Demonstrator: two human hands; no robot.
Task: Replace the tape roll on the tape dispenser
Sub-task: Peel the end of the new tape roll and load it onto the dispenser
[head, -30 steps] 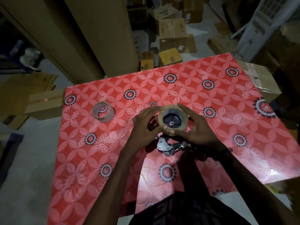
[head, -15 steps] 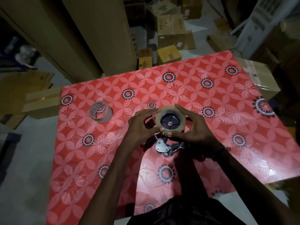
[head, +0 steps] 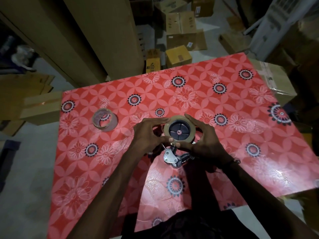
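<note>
A clear tape roll [head: 167,130] sits around the black hub [head: 179,130] of the tape dispenser, at the middle of the red flowered table [head: 233,152]. My left hand [head: 146,133] grips the roll's left side with fingers and thumb. My right hand [head: 205,137] wraps its right side, thumb under the roll's near edge. The dispenser's metal head [head: 170,157] sticks out below the roll, toward me; its handle is hidden under my right hand. A second, nearly used-up tape roll [head: 105,119] lies apart on the table, to the left.
Tall cardboard sheets [head: 96,37] stand beyond the table's far left corner. Several cardboard boxes [head: 178,56] lie on the floor behind the table, and a wrapped box [head: 278,83] sits at its right edge. A flat carton [head: 41,107] lies left of the table.
The roll has settled lower around the black hub. Both hands keep their hold on it and have shifted only slightly.
</note>
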